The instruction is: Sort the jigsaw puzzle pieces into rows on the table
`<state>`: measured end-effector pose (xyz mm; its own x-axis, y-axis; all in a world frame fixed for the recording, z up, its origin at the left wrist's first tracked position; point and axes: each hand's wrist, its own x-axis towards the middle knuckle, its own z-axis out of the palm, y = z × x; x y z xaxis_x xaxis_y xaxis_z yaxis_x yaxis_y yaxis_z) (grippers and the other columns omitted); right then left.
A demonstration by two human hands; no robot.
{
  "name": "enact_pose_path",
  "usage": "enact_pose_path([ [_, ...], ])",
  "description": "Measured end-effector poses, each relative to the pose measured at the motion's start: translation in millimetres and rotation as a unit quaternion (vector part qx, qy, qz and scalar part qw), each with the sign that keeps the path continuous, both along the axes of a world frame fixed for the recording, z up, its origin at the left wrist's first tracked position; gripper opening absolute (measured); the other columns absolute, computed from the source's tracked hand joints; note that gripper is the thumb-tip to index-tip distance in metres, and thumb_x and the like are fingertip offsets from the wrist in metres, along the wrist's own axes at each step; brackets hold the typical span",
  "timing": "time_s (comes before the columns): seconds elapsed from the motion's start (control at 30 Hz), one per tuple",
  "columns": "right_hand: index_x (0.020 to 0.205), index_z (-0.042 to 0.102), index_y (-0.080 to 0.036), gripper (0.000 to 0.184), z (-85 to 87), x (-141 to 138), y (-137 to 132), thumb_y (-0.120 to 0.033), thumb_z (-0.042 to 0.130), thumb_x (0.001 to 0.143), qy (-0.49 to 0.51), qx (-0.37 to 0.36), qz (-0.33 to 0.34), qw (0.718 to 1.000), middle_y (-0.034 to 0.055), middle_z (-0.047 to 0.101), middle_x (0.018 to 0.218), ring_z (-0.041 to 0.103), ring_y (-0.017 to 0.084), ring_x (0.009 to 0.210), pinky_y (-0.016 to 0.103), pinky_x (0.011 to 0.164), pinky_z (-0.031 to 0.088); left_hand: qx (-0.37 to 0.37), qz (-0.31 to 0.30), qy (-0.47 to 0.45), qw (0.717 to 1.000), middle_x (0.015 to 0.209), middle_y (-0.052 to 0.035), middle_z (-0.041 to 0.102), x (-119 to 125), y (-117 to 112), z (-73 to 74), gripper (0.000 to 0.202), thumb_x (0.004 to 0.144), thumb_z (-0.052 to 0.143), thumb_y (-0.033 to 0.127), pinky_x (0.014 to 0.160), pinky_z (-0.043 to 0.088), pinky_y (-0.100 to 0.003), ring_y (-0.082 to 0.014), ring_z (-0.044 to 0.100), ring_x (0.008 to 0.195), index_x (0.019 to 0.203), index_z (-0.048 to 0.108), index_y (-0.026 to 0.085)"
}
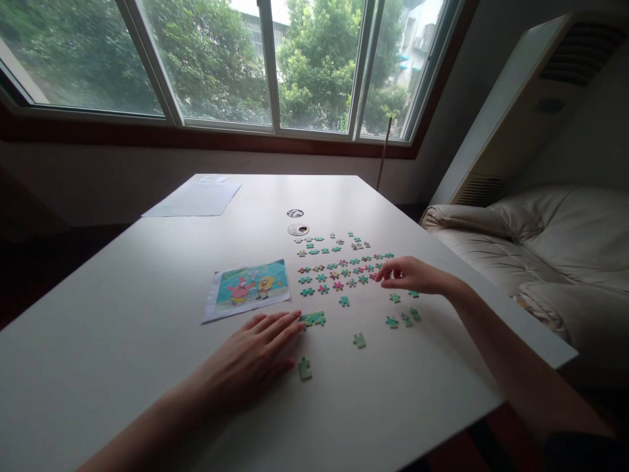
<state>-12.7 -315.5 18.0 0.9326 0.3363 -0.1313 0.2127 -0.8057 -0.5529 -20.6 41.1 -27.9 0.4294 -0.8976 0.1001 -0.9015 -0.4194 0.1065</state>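
Observation:
My left hand (258,351) lies flat with fingers stretched out, its fingertips touching the left end of a short joined strip of green and yellow puzzle pieces (314,319). Just below those fingertips is a loose green puzzle piece (305,369). Over the right end of the rows of loose pieces hovers my right hand (405,274), its fingers bent and thumb a little apart from the index finger. The nearest thing to its fingertips is a pink puzzle piece (373,276); I see nothing held. A printed cartoon picture (253,286) lies above my left hand.
Several pieces lie in rows, with a green one (344,301) and another (359,340) apart from them. Two round objects (298,229) sit farther back on the white table (122,314). Paper sheets (194,198) rest at the far left. A sofa (550,236) stands right.

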Motion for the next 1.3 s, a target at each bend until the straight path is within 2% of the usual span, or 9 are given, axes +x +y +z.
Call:
enact_pose_path([
  [0.17, 0.091, 0.065, -0.014, 0.037, -14.0, -6, -50, -0.043, 0.060, 0.068, 0.071, -0.014, -0.075, 0.995, 0.0055, 0.062, 0.078, 0.053, 0.015, 0.067, 0.023, 0.059, 0.040, -0.004, 0.004, -0.009, 1.000, 0.136, -0.0080, 0.036, 1, 2, -6.0, 0.044, 0.089, 0.036, 0.034, 0.094, 0.034, -0.041, -0.0250, 0.040, 0.118, 0.131, 0.032, 0.022],
  [0.33, 0.088, 0.064, -0.014, 0.038, -25.6, -14, -70, -0.044, 0.062, 0.065, 0.105, 0.000, -0.096, 0.990, 0.0054, 0.062, 0.076, 0.052, 0.015, 0.067, 0.024, 0.059, 0.040, 0.004, 0.004, -0.006, 1.000, 0.136, -0.0071, 0.036, 3, 2, -6.3, 0.044, 0.089, 0.035, 0.034, 0.095, 0.034, -0.041, -0.0254, 0.038, 0.119, 0.132, 0.031, 0.024],
  [0.63, 0.080, 0.064, -0.014, 0.036, -26.1, -15, -60, -0.046, 0.062, 0.064, 0.097, 0.034, -0.086, 0.991, 0.0033, 0.059, 0.069, 0.051, 0.014, 0.065, 0.022, 0.057, 0.038, -0.002, -0.003, -0.010, 1.000, 0.134, -0.0063, 0.039, 2, 2, -4.0, 0.043, 0.089, 0.036, 0.034, 0.095, 0.034, -0.039, -0.0245, 0.040, 0.118, 0.130, 0.033, 0.025],
  [0.83, 0.081, 0.065, -0.014, 0.037, -26.3, -15, -60, -0.046, 0.062, 0.064, 0.103, 0.021, -0.095, 0.990, 0.0036, 0.059, 0.069, 0.051, 0.014, 0.065, 0.022, 0.057, 0.039, -0.025, 0.007, -0.003, 1.000, 0.133, -0.0076, 0.041, 2, 2, -4.8, 0.050, 0.088, 0.038, 0.035, 0.095, 0.035, -0.038, -0.0242, 0.041, 0.117, 0.134, 0.026, 0.022],
  [1.0, 0.082, 0.065, -0.014, 0.035, -28.3, -13, -61, -0.045, 0.061, 0.066, 0.092, 0.017, -0.084, 0.992, 0.0040, 0.060, 0.070, 0.051, 0.014, 0.065, 0.022, 0.058, 0.039, -0.008, 0.000, -0.007, 1.000, 0.133, -0.0072, 0.040, 3, 2, -5.7, 0.045, 0.088, 0.038, 0.034, 0.096, 0.034, -0.039, -0.0244, 0.039, 0.118, 0.131, 0.032, 0.023],
  [1.3, 0.083, 0.065, -0.014, 0.032, -28.7, -13, -61, -0.041, 0.060, 0.068, 0.083, 0.020, -0.071, 0.994, 0.0040, 0.060, 0.071, 0.051, 0.014, 0.066, 0.022, 0.058, 0.038, -0.014, 0.003, -0.005, 1.000, 0.134, -0.0069, 0.039, 4, 3, -7.0, 0.045, 0.088, 0.038, 0.034, 0.096, 0.034, -0.038, -0.0241, 0.040, 0.118, 0.131, 0.032, 0.025],
])
